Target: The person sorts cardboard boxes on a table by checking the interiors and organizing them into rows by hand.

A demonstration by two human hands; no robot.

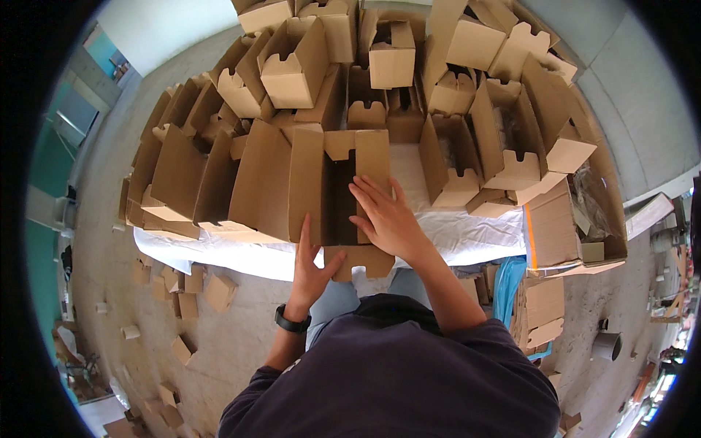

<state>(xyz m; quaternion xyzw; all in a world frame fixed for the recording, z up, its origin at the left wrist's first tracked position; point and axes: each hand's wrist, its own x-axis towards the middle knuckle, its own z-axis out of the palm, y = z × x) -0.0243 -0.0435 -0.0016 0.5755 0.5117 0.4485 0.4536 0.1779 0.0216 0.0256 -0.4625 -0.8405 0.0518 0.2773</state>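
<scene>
Closest to my camera, a dark shirt fills the near side of the open carton, my landmark. Working from the left on my feed, I see a row of tan boxes well left of the open carton, and loose cardboard pieces on the floor, left of it and nearer. A dark watch sits on the wrist just left of its near end. My view shows the left hand spread at the carton's near left corner, thumb by the front flap. The carton stands with its flaps up. Beyond it I see more boxes stacked. The right hand, fingers extended and thumb apart, rests over its right side. Right of the carton, white cloth covers the surface, with further boxes on it; beyond these, farther right, I find a large box with an orange stripe. Farthest right of the carton, I see a grey container on the floor.
</scene>
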